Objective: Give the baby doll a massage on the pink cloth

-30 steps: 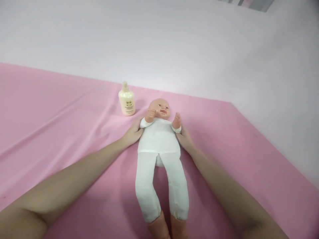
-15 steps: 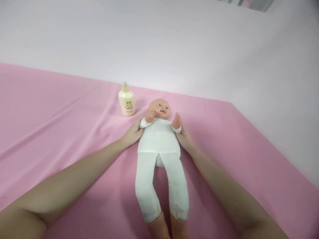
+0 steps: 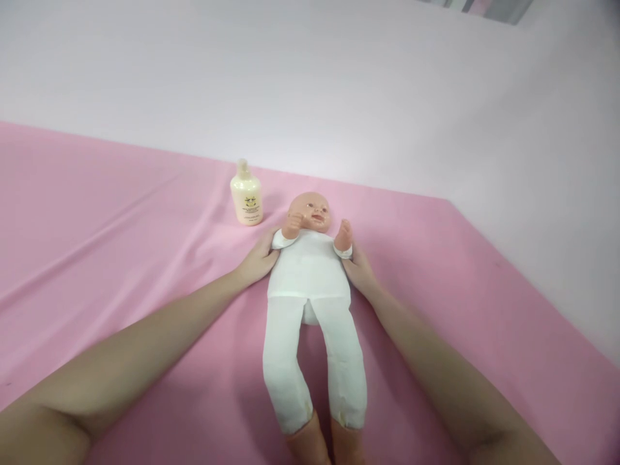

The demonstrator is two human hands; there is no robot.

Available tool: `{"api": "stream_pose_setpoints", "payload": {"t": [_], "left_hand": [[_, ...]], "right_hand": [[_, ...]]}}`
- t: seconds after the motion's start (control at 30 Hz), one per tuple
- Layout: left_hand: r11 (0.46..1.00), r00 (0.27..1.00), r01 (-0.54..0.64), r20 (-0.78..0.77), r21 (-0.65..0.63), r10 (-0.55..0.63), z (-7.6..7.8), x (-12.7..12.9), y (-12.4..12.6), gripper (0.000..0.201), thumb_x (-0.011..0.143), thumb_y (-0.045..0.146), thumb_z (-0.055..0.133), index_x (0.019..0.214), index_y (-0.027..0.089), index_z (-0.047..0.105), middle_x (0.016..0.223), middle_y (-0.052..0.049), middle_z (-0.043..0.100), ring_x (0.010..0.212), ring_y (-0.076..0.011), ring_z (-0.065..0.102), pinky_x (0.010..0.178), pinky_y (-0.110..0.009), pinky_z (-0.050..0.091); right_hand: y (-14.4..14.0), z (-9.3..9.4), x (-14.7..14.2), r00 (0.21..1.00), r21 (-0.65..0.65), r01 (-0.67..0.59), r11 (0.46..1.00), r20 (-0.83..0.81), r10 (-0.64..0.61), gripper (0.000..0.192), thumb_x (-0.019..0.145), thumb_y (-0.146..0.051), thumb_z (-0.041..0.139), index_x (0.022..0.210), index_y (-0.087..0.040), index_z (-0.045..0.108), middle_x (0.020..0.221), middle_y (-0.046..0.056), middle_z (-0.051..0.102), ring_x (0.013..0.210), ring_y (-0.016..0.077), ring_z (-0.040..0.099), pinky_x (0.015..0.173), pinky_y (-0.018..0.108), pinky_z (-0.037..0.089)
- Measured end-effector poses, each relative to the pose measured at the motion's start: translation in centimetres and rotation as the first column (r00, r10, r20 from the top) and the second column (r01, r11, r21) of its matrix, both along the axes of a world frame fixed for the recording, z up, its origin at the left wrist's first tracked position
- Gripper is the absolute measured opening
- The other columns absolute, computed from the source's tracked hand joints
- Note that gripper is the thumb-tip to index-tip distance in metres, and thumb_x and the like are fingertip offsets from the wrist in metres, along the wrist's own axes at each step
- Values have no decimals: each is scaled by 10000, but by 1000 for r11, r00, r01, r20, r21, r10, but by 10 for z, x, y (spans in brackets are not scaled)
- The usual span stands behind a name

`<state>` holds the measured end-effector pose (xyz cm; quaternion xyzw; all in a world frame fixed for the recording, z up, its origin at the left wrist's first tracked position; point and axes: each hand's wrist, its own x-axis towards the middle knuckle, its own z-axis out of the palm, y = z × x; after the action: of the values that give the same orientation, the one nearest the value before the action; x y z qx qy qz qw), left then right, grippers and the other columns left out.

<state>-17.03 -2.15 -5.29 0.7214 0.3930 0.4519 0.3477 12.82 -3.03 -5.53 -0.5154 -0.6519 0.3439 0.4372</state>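
A baby doll point(image 3: 309, 265) with a white cloth body lies on its back on the pink cloth, head away from me, feet towards me. My left hand point(image 3: 260, 258) holds its side under the arm on the left, the thumb along the torso and the other fingers hidden behind the doll. On the opposite side my right hand point(image 3: 359, 266) grips the doll below its other arm; most of those fingers are hidden too. Beyond my left hand stands a cream-coloured pump bottle point(image 3: 247, 201), upright, with dark print on its front.
Pink cloth point(image 3: 145, 213) covers the table, with creases on the left and a corner at the back right. Behind it rises a plain white wall point(image 3: 290, 84). Part of a grey panel point(image 3: 508, 10) shows at the top right.
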Motion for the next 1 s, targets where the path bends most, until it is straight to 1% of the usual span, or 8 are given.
{"api": "stream_pose_setpoints", "payload": {"t": [0.07, 0.23, 0.43, 0.57, 0.73, 0.87, 1.0], "left_hand": [[1000, 1000, 5, 1, 8, -5, 0, 0, 0, 530, 962, 206, 539, 1492, 185, 550, 1544, -120, 619, 1440, -342, 577, 1251, -529, 457], [1000, 1000, 6, 3, 10, -6, -1, 0, 0, 545, 969, 223, 548, 1512, 184, 527, 1550, -118, 618, 1457, -335, 563, 1253, -529, 456], [1000, 1000, 12, -2, 1, -12, -1, 0, 1, 534, 969, 205, 538, 1503, 183, 546, 1545, -123, 622, 1442, -345, 574, 1248, -538, 460], [1000, 1000, 16, 4, 0, -16, -3, -1, 1, 561, 974, 218, 544, 1534, 185, 519, 1567, -124, 602, 1473, -344, 549, 1276, -549, 425], [1000, 1000, 13, 8, -9, -13, -5, -2, 2, 570, 970, 221, 553, 1538, 196, 516, 1574, -120, 598, 1494, -346, 529, 1282, -556, 417], [1000, 1000, 11, 4, -11, -11, -7, -2, 3, 577, 969, 216, 555, 1544, 201, 510, 1590, -117, 583, 1500, -340, 524, 1293, -549, 403], [1000, 1000, 13, 14, -3, -13, -8, -2, 4, 579, 962, 222, 567, 1538, 198, 516, 1574, -119, 598, 1498, -340, 527, 1295, -545, 401]], "right_hand": [[0, 0, 0, 1000, -8, 6, 1000, 9, -6, 549, 927, -342, 613, 1462, -221, 591, 1436, 116, 707, 1371, 323, 647, 1222, 552, 488], [2, -1, 1, 1000, 29, -5, 1000, 13, 4, 606, 923, -331, 603, 1517, -219, 555, 1458, 117, 694, 1442, 322, 595, 1257, 545, 450], [3, -3, 0, 1000, 39, -8, 999, 16, 8, 553, 940, -360, 609, 1470, -201, 596, 1404, 125, 721, 1414, 323, 613, 1249, 540, 457], [4, -6, 1, 1000, 25, 17, 1000, 16, -17, 554, 949, -388, 608, 1476, -218, 591, 1411, 116, 719, 1345, 321, 660, 1212, 553, 493], [6, -11, 3, 1000, 44, 0, 999, 13, -1, 506, 952, -390, 616, 1435, -238, 624, 1356, 108, 742, 1373, 308, 647, 1240, 517, 471], [5, -11, 3, 1000, 37, 5, 999, 11, -6, 518, 955, -396, 606, 1449, -243, 609, 1394, 102, 724, 1324, 300, 675, 1201, 528, 508], [3, -7, 2, 1000, 33, 1, 999, 17, -1, 526, 955, -397, 606, 1454, -232, 607, 1438, 108, 703, 1372, 309, 647, 1222, 532, 485]]}}
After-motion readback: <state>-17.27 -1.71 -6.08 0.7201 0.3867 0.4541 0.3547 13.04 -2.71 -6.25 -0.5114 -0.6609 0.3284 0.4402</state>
